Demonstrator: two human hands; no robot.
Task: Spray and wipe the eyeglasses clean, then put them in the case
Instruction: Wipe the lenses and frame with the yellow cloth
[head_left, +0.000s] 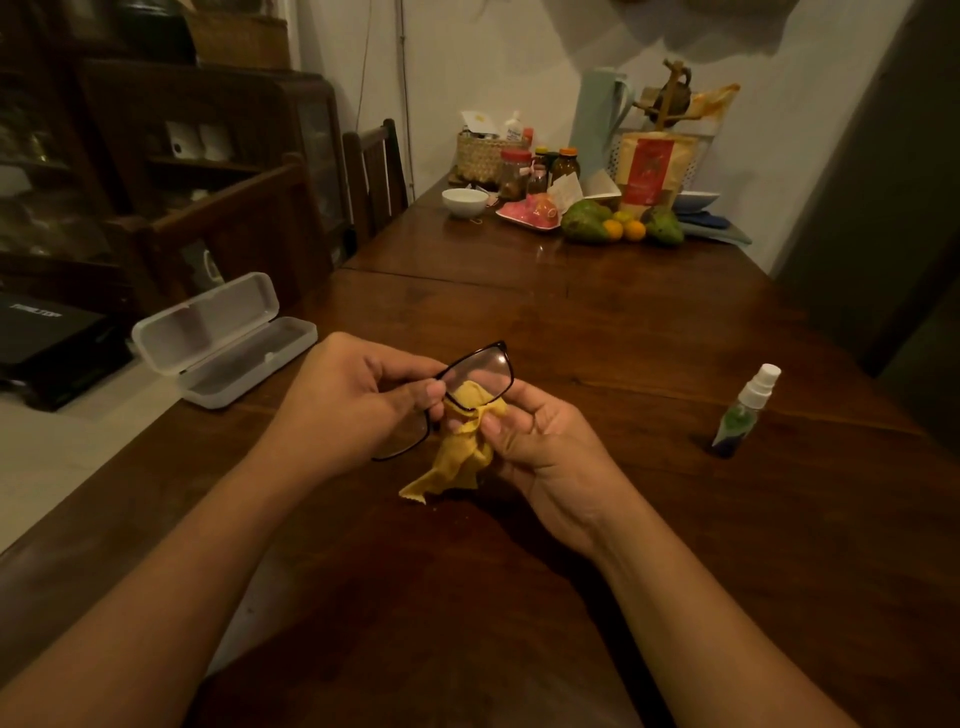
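1. eyeglasses (475, 376) sit pinched in the left hand (345, 400) fingers, held steady for wiping.
2. right hand (540, 436) fingers squeeze the yellow cloth (465, 447) against one lens.
3. open case (223, 340) waits past the left fingers.

Left hand (358, 400) pinches the dark-framed eyeglasses (480, 371) at the bridge, holding them above the dark wooden table (597, 322). Right hand (540, 441) presses a crumpled yellow cloth (465, 447) against the far lens, its corner trailing onto the wood. The clear plastic hinged case (223, 340) lies open at the left edge. A small white-capped spray bottle (745, 410) stands upright, well right.
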